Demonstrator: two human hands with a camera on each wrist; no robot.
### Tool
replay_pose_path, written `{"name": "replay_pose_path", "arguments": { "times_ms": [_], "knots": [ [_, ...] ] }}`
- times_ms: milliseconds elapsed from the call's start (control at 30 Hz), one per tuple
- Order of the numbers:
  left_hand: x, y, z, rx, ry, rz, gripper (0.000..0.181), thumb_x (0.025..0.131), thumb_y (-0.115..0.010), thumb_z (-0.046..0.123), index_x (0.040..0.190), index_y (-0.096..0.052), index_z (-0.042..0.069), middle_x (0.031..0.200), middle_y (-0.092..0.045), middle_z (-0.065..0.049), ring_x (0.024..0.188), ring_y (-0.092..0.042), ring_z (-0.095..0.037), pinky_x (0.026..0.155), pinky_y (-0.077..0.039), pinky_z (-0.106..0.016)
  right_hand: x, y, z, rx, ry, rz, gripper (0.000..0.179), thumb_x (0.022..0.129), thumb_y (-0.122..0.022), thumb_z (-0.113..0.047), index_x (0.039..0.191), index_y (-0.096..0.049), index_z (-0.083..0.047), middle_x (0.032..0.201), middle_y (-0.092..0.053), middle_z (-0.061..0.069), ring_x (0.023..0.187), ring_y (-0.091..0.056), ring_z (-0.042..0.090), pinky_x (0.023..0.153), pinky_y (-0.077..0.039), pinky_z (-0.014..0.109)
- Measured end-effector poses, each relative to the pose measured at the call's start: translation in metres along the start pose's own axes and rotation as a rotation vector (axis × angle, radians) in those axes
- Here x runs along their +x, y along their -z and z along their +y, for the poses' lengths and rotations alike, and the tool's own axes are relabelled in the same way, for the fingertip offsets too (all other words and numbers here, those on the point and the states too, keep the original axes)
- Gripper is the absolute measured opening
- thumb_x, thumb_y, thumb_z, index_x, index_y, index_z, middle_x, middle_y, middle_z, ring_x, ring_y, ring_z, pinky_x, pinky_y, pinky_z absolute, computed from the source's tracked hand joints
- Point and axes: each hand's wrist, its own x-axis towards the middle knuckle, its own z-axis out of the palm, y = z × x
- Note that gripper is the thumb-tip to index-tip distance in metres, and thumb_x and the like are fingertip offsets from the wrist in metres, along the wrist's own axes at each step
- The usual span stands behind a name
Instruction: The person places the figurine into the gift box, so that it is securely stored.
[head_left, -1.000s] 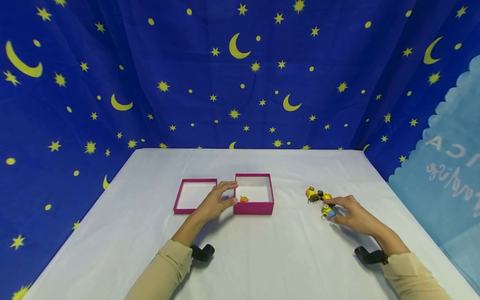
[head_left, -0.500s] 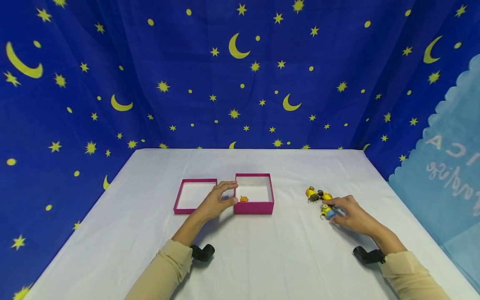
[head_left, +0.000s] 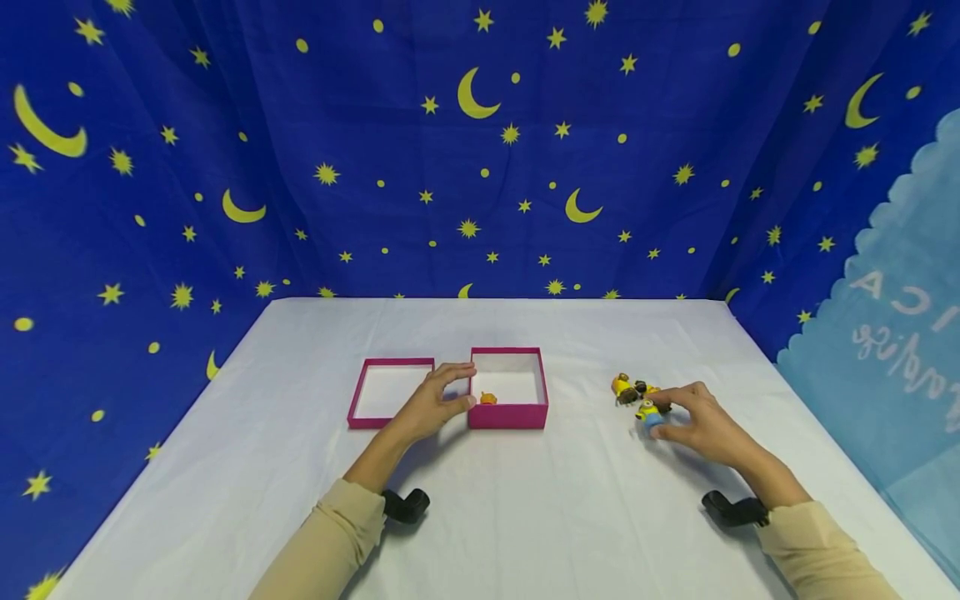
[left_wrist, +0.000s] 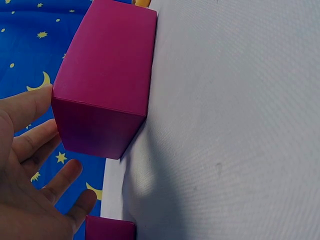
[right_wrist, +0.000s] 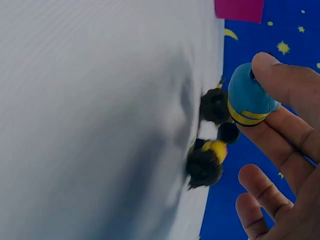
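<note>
My right hand [head_left: 705, 427] pinches a small minion figure [head_left: 649, 416] between thumb and fingers. In the right wrist view the figure's blue lower body [right_wrist: 247, 90] hangs just above the cloth, with the ring and little fingers free. Two more yellow-and-dark minion figures, one at the left [head_left: 623, 388] and one partly hidden by my fingers [head_left: 652, 390], lie close by. At the middle stands a magenta box [head_left: 507, 417], with an orange figure [head_left: 488, 398] partly visible inside. My left hand [head_left: 433, 407] touches the box's left side with thumb and fingertips, its fingers spread in the left wrist view.
A shallow magenta lid [head_left: 355, 396] lies white inside up, left of the box and partly behind my left hand. White cloth [head_left: 570, 508] covers the table. Blue curtains [head_left: 390, 150] with moons and stars rise behind it.
My right hand has picked up the blue-clad minion figure, tilting and lifting it slightly off the cloth and a little to the left. The left hand and box stay still.
</note>
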Motion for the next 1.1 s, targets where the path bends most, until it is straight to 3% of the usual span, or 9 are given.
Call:
{"name": "replay_pose_path", "arguments": {
  "times_ms": [133, 400, 667, 900, 1100],
  "knots": [
    [0.000, 0.000, 0.000, 0.002, 0.002, 0.006, 0.048, 0.086, -0.065, 0.008, 0.131, -0.052, -0.001, 0.143, -0.045, -0.008, 0.140, -0.030, -0.029, 0.115, -0.023, -0.054, 0.003, 0.000, -0.010, 0.005, 0.042, 0.030, 0.055, 0.077, -0.076, -0.032, 0.126, -0.060, -0.011, 0.113, -0.058, 0.012, 0.101, -0.045, 0.025, 0.078, -0.037, 0.037],
    [-0.001, 0.000, 0.001, 0.003, 0.007, 0.008, 0.048, 0.086, -0.065, 0.008, 0.132, -0.052, 0.000, 0.143, -0.045, -0.007, 0.140, -0.029, -0.028, 0.115, -0.022, -0.054, 0.009, -0.004, -0.028, 0.062, 0.073, 0.041, 0.055, 0.079, -0.074, -0.033, 0.126, -0.059, -0.008, 0.114, -0.058, 0.015, 0.103, -0.051, 0.030, 0.083, -0.043, 0.049],
    [-0.001, 0.000, 0.001, -0.002, 0.002, 0.009, 0.048, 0.086, -0.065, 0.008, 0.131, -0.052, -0.001, 0.143, -0.045, -0.007, 0.140, -0.029, -0.029, 0.115, -0.021, -0.055, 0.019, -0.011, -0.046, 0.110, 0.097, 0.069, 0.050, 0.079, -0.075, -0.029, 0.123, -0.061, -0.012, 0.112, -0.060, 0.010, 0.102, -0.052, 0.028, 0.085, -0.041, 0.043],
    [-0.002, 0.000, 0.002, -0.009, 0.003, 0.010, 0.048, 0.086, -0.065, 0.007, 0.131, -0.052, -0.001, 0.143, -0.045, -0.009, 0.140, -0.029, -0.029, 0.115, -0.021, -0.054, 0.028, -0.014, -0.064, 0.160, 0.086, 0.070, 0.050, 0.078, -0.076, -0.029, 0.123, -0.061, -0.013, 0.105, -0.059, 0.014, 0.103, -0.056, 0.032, 0.089, -0.045, 0.053],
    [-0.001, 0.000, 0.002, -0.004, 0.001, 0.012, 0.048, 0.086, -0.065, 0.007, 0.131, -0.052, -0.001, 0.143, -0.045, -0.008, 0.140, -0.029, -0.029, 0.115, -0.021, -0.055, 0.040, -0.019, -0.078, 0.165, 0.053, 0.063, 0.051, 0.078, -0.076, -0.034, 0.123, -0.060, -0.014, 0.105, -0.059, 0.014, 0.100, -0.054, 0.031, 0.081, -0.048, 0.042]
  ]
}}
